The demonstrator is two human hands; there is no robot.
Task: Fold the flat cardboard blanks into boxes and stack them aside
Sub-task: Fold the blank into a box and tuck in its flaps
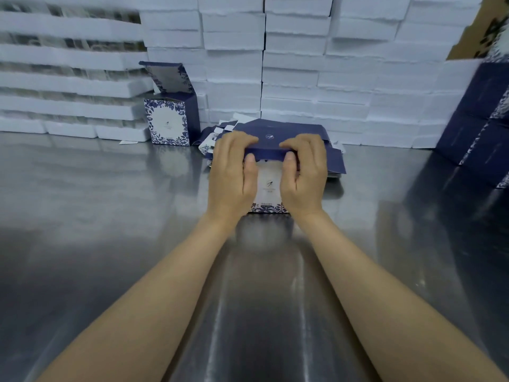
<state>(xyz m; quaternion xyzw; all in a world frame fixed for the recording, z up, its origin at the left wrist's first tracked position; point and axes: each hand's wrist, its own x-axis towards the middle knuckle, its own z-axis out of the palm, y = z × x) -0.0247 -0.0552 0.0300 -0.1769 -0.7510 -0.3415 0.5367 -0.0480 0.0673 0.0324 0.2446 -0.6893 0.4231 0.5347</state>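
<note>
A navy and white cardboard box (269, 186) with a floral border stands on the steel table (110, 216) in the middle of the view. My left hand (230, 177) and my right hand (303, 175) grip it from either side, fingers curled over its navy top flap and thumbs on the white front. Right behind it lies a pile of flat navy blanks (289, 132). A folded box (172, 119) with its lid open stands upright at the back left.
White foam trays (68, 86) are stacked at the back left and white foam blocks (303, 64) form a wall behind the table. Stacked navy boxes (482, 119) fill the right edge. A brown carton (479, 26) shows at the top right.
</note>
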